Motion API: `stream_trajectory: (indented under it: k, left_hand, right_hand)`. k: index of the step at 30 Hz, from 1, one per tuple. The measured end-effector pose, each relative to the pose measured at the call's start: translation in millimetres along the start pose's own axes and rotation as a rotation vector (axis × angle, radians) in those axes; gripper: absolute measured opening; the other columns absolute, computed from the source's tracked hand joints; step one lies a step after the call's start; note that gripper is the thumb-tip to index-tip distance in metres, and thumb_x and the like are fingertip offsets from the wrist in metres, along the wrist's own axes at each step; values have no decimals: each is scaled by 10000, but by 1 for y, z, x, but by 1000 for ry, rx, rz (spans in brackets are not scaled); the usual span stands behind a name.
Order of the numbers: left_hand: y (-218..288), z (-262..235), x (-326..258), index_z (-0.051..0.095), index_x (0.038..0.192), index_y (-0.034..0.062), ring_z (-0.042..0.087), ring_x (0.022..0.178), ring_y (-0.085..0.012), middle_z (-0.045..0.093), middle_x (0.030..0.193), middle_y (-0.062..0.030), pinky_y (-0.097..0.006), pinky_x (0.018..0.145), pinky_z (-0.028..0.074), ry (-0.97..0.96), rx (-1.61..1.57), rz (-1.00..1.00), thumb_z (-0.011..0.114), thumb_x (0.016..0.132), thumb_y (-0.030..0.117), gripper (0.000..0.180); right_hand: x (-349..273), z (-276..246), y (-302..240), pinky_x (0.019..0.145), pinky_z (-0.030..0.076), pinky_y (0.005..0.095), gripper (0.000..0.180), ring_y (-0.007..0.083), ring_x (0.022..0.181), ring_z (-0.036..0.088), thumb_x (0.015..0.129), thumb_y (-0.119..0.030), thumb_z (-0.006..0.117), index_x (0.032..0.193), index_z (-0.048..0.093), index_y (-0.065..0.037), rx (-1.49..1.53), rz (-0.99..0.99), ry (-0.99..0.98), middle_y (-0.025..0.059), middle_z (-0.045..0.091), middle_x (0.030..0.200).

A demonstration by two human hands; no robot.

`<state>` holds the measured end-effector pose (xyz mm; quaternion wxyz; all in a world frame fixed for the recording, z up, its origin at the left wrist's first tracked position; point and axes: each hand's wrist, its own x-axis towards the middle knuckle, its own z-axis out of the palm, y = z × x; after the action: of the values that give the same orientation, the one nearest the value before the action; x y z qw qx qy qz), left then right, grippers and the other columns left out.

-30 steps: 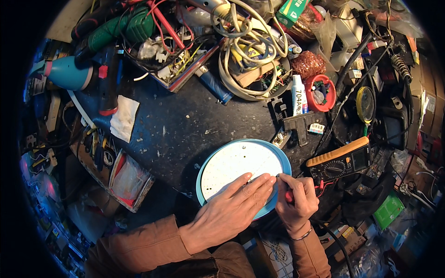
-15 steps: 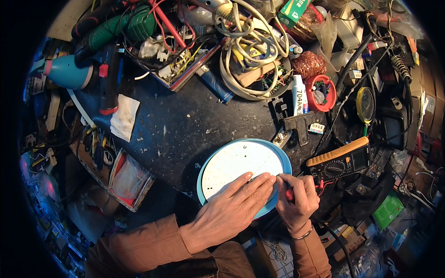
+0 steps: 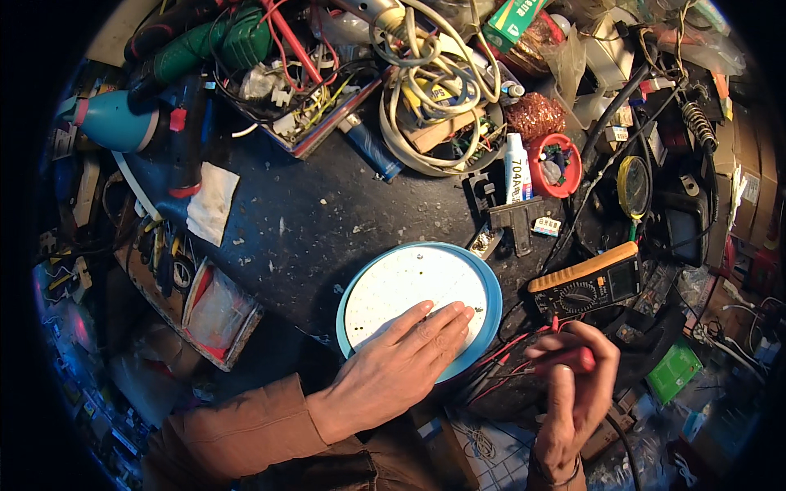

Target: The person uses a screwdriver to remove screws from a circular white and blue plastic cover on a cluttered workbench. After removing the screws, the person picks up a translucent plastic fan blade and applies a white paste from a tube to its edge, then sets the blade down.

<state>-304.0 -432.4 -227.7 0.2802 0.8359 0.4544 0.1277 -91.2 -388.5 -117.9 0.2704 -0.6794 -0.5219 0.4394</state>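
A round white lamp panel [image 3: 409, 282] with small dots and a few dark holes sits inside a light-blue rim [image 3: 494, 303] at the bench's near side. My left hand [image 3: 401, 360] lies flat over the panel's lower part, fingers stretched out, covering some of it. To the right of the lamp and apart from it, my right hand [image 3: 585, 393] grips a red-handled tool [image 3: 577, 360]. Motion blurs that tool, and its tip does not show clearly. Red and black test leads [image 3: 499, 368] run between the lamp and my right hand.
An orange-edged multimeter [image 3: 585, 282] lies right of the lamp. Beyond it are a magnifying glass [image 3: 634, 188], a white tube [image 3: 516, 168] and a red cup [image 3: 557, 164]. Coiled cable [image 3: 393, 123] sits at the back; a white cloth [image 3: 213, 203] and a tool box [image 3: 217, 311] are left.
My right hand has drawn away from the lamp's right edge, rightward and toward me, carrying the red-handled tool. My left hand stays on the panel. The view has shifted slightly.
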Motion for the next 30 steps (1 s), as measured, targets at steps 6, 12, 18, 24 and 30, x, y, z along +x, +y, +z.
stream_trajectory:
  k: [6, 12, 18, 24, 30]
  left_hand:
    - [1, -3, 0, 639, 1575, 6, 424, 1662, -254, 550, 1728, -123, -469, 1384, 323, -28, -22, -20, 602, 1062, 184, 544]
    - [1, -2, 1, 637, 1579, 12, 429, 1660, -246, 558, 1724, -108, -465, 1387, 322, -37, 11, -21, 603, 1066, 183, 542]
    - [1, -1, 1, 636, 1581, 12, 432, 1658, -239, 560, 1723, -108, -464, 1383, 332, -21, -24, -29, 603, 1069, 179, 539]
    - [1, 0, 1, 625, 1592, 13, 438, 1656, -241, 559, 1724, -110, -464, 1384, 333, -18, -50, -36, 597, 1073, 172, 543]
    - [1, 0, 1, 623, 1595, 14, 439, 1655, -242, 560, 1723, -110, -466, 1385, 332, -14, -64, -39, 591, 1073, 165, 544]
  right_hand:
    - [2, 6, 20, 965, 600, 443, 453, 279, 1020, 726, 1134, -169, 661, 1456, 410, 27, -94, -428, 55, 235, 682, 1242]
    - [6, 12, 38, 952, 602, 430, 388, 264, 1062, 677, 1122, -78, 652, 1415, 435, 55, -82, -626, -8, 228, 604, 1243]
    - [7, 13, 39, 910, 606, 381, 283, 244, 1004, 660, 1102, 15, 587, 1343, 442, 46, -128, -621, -20, 231, 593, 1204]
    - [8, 11, 38, 935, 613, 392, 285, 235, 998, 667, 1085, 54, 577, 1337, 442, 48, -194, -604, -33, 238, 590, 1210]
    - [9, 14, 42, 875, 644, 454, 295, 271, 959, 695, 1022, 107, 625, 1274, 481, 56, -185, -599, 14, 231, 605, 1143]
